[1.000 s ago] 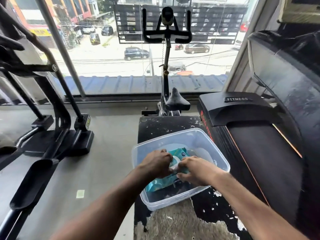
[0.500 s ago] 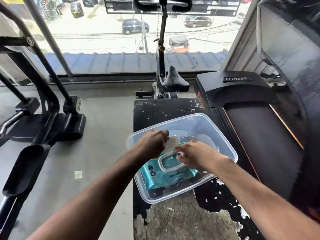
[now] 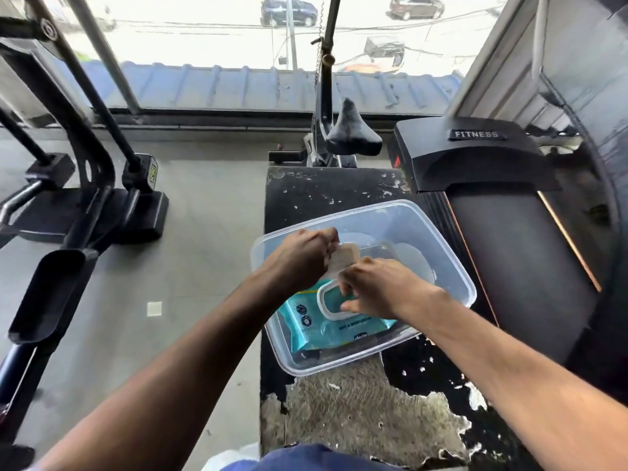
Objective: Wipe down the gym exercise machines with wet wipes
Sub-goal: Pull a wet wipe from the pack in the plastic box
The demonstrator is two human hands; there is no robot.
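Lying inside a clear plastic tub (image 3: 441, 253), the pack of wet wipes (image 3: 339, 329) is a soft teal pouch with a glossy, slightly wrinkled film and small round logos printed on it. On its top sits a rounded rectangular frame of pale hard plastic, and its flip lid (image 3: 345, 258) stands open and tilted up. Your left hand (image 3: 302, 256) has its fingers curled together around the edge of this lid and holds it up. Your right hand (image 3: 377, 287) rests on the opening of the frame, with the fingertips bent down into it; you cannot tell from this view whether they pinch a wipe or only touch the pack.

The tub has thin, see-through walls and rounded corners. It stands on a black bench pad (image 3: 326, 195) whose skin is cracked and peeled away, so that rough grey-brown padding shows near you. Just to the right is a treadmill (image 3: 509, 239) with a matte black belt and a smooth hood marked FITNESS. Beyond the pad stands an exercise bike with a worn black saddle (image 3: 351, 134). To the left, on the smooth grey floor, is an elliptical trainer (image 3: 85, 198) with curved black tubes.
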